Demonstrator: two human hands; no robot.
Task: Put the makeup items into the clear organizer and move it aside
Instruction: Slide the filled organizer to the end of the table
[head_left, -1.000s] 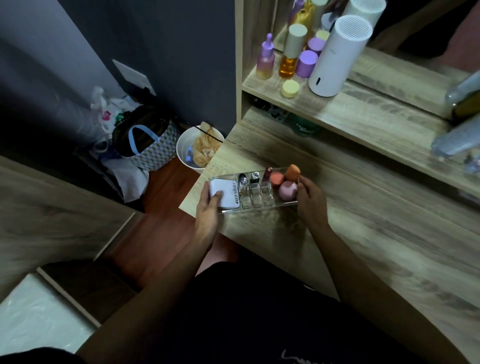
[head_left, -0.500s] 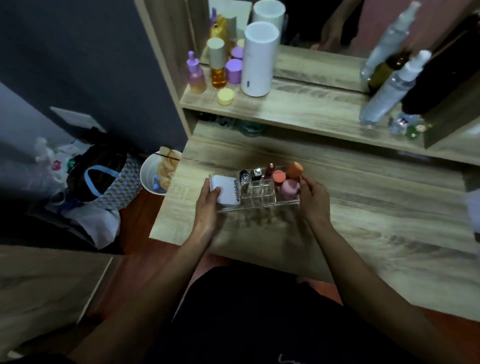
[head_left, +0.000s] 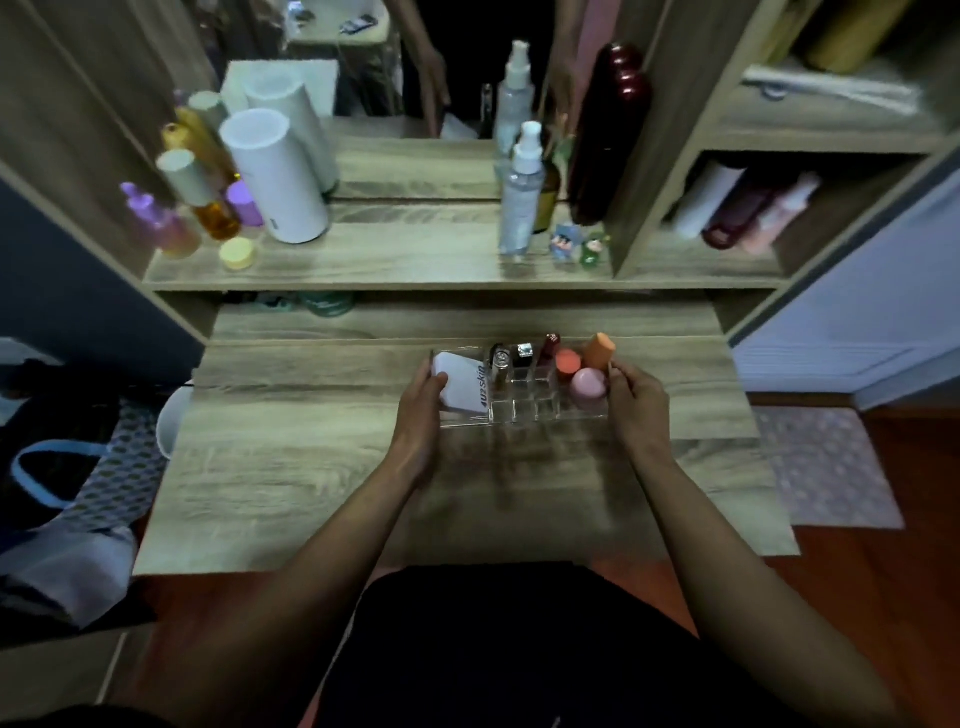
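Wood-grain dressing table (head_left: 322, 478), nearest edge at the person's lap. Both bare forearms reach forward over it. Left hand (head_left: 418, 415) clasps the left end of the clear organizer (head_left: 524, 410); right hand (head_left: 636, 400) clasps its right end, so the hands are set apart with the organizer between them. Organizer sits toward the back of the tabletop, roughly centred; whether it rests on the wood or is lifted cannot be told.

Contents, left to right: white compact (head_left: 465, 387) with printed lettering; lipsticks (head_left: 524, 356) upright in the small middle cells; pink sponge (head_left: 588, 384), coral sponge (head_left: 567, 361) and orange sponge (head_left: 600, 351) in the right compartment.

Raised shelf (head_left: 395, 260) behind: yellow jar (head_left: 237, 253), purple dropper bottle (head_left: 156, 221), amber bottle (head_left: 205, 200), white cylinder (head_left: 275, 179) at left; clear spray bottle (head_left: 521, 189) and two small figurines (head_left: 576, 247) at right. Mirror (head_left: 426, 78) behind.
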